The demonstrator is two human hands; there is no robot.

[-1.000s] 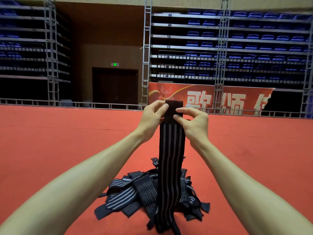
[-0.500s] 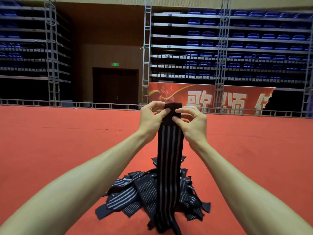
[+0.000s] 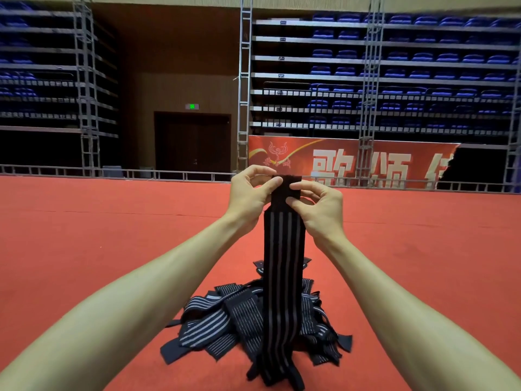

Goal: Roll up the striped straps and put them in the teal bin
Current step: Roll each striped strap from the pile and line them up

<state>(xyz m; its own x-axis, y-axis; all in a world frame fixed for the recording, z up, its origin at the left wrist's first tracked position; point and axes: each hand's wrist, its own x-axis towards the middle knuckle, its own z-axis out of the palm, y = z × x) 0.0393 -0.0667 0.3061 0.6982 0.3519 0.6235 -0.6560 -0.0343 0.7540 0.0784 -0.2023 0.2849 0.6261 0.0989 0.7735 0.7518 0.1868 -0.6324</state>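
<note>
Black striped strap (image 3: pixel 284 266) hangs from your left hand (image 3: pixel 249 197) & right hand (image 3: pixel 321 206), both pinching its plain top end above the pile (image 3: pixel 225 325); teal bin not in view, and if the 1st turn's loose, roll prob telescopes.

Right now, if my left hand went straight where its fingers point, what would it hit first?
Likely the right hand, pinching the same striped strap just opposite; depth there is unclear.

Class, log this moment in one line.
strap: hangs straight | left hand: pinches top edge | right hand: pinches top edge | pile of straps: on red floor | teal bin: not in view
</note>
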